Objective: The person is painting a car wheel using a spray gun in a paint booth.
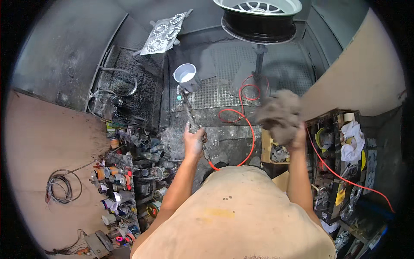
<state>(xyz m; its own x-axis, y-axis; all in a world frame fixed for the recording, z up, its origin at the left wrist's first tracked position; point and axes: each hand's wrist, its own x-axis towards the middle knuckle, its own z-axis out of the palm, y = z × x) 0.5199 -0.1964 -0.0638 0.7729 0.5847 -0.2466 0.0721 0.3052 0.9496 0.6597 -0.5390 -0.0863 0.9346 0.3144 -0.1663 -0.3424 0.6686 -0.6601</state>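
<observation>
My left hand (194, 140) is wrapped round a long metal air gun (188, 110), whose rear end joins a red hose (253, 138). The gun points away from me, and its far end overlaps a grey bucket (192, 82) with something white inside. My right hand (297, 140) grips a crumpled brown-grey cloth (280, 114), raised and smeared by motion. Farther off at the top, a wheel rim (261, 28) with a silver face and black barrel rests on a stand (259, 60).
Paint cans and bottles (118, 175) crowd the left side. At right stands a cluttered shelf (332, 172) with white rags (352, 140). The red hose loops across the gridded floor (211, 93). A silver-sprayed panel with ring shapes (164, 33) leans at the back left.
</observation>
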